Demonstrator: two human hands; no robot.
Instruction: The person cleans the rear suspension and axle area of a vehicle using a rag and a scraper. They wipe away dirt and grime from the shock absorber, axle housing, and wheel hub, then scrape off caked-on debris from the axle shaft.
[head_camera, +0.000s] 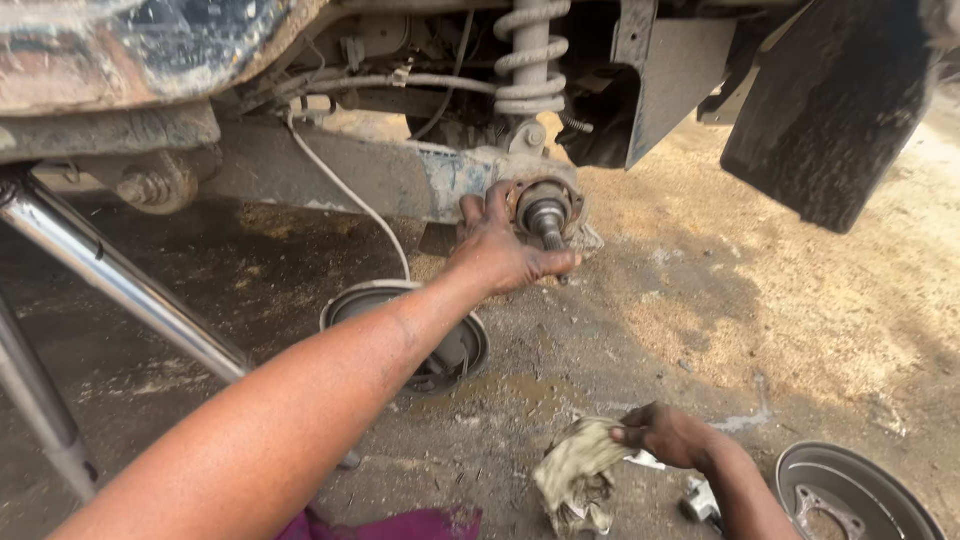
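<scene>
Gripping the axle spindle under the vehicle, my left hand is clasping its hub flange; I'm steadying it there while my right hand is pinching the dirty rag on the ground.

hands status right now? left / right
Left hand: fingers wrapped around the wheel hub at the axle end, thumb under its spindle.
Right hand: closed on a dirty rag, pressed to the ground.
</scene>
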